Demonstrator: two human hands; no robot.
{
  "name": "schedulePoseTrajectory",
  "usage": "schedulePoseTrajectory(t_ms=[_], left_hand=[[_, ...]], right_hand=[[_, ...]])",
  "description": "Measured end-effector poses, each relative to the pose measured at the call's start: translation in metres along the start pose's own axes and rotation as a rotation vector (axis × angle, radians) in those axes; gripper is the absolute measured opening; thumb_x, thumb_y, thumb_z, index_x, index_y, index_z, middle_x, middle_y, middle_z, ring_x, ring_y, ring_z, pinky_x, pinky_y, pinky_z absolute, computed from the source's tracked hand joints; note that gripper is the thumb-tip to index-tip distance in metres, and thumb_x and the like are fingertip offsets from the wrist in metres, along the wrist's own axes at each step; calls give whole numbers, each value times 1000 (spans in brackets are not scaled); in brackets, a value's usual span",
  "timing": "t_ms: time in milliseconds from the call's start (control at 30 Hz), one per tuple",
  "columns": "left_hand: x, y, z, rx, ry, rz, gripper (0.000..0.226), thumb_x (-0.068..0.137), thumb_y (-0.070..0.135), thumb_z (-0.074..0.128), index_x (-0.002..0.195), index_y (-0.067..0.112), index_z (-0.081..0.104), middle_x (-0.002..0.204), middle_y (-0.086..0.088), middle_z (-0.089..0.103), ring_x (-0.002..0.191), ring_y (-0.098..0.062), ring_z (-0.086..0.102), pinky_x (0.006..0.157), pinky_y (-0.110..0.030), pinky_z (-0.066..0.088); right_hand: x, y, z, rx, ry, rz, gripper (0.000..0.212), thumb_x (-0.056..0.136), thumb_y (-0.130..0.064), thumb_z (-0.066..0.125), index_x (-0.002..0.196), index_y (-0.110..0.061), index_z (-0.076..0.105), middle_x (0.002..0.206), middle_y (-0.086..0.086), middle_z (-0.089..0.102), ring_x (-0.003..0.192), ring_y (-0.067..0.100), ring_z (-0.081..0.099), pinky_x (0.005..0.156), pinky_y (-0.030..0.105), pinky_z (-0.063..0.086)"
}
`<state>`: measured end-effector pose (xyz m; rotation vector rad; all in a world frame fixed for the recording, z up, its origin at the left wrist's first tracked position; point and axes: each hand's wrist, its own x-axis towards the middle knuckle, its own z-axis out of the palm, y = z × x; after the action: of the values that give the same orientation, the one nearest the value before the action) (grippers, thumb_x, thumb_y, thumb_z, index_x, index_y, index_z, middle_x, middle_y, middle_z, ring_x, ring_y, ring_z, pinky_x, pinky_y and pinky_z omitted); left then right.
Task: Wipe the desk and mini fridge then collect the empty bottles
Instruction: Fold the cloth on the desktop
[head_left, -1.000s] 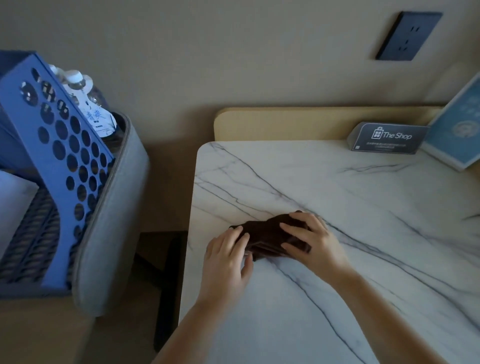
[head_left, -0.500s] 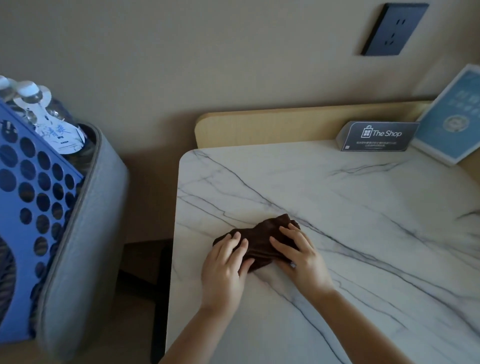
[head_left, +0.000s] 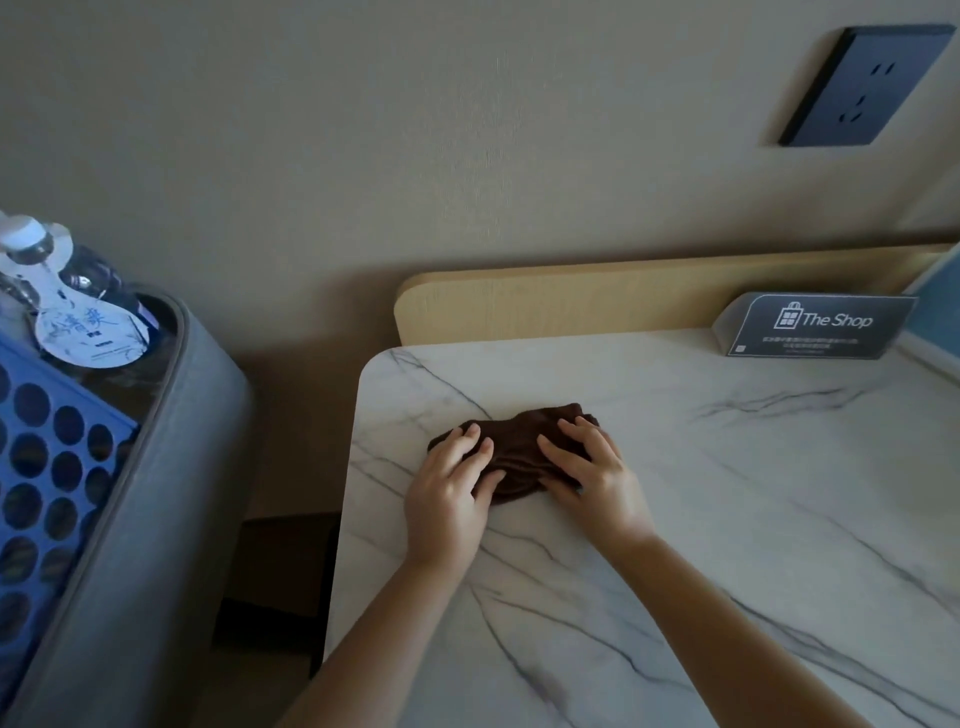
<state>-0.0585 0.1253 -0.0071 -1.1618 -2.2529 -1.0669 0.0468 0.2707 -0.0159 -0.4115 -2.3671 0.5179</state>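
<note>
A dark brown cloth (head_left: 519, 447) lies bunched on the white marble desk (head_left: 701, 493), near its left edge. My left hand (head_left: 449, 493) presses flat on the cloth's left end. On the right end rests my right hand (head_left: 592, 478), fingers spread over the fabric. Both palms hold the cloth down against the desk top. A water bottle (head_left: 62, 291) with a white cap and a round paper tag stands in a grey cart at the far left.
The grey cart (head_left: 156, 493) with a blue perforated panel (head_left: 47, 467) stands left of the desk. A dark "The Shop" sign (head_left: 815, 327) and a blue card (head_left: 940, 312) stand at the back right. A wooden backboard (head_left: 571, 301) lines the wall, with a socket (head_left: 862, 85) above.
Both hands have slid the cloth a little away from me and to the left along the desk. The view has shifted right, so less of the cart shows.
</note>
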Motion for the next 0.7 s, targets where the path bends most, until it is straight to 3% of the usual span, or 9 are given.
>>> schedulePoseTrajectory(t_ms=[367,700], left_hand=[[65,-33,36,-3,-67,-35,34,65,9,80,98,5,71,107,-9,69,99,-24,65,80,-31,54],[97,-51,51,6,-91,-50,36,67,6,80,101,5,70,110,-9,68,104,-26,63,85,-30,49]], right_hand=[[69,24,33,-11,-14,50,46,56,-5,85,100,-9,71,105,26,64,102,45,59,68,49,55],[101,32,47,-32,-54,78,46,60,-7,84,103,-9,70,106,27,63,102,48,57,76,52,51]])
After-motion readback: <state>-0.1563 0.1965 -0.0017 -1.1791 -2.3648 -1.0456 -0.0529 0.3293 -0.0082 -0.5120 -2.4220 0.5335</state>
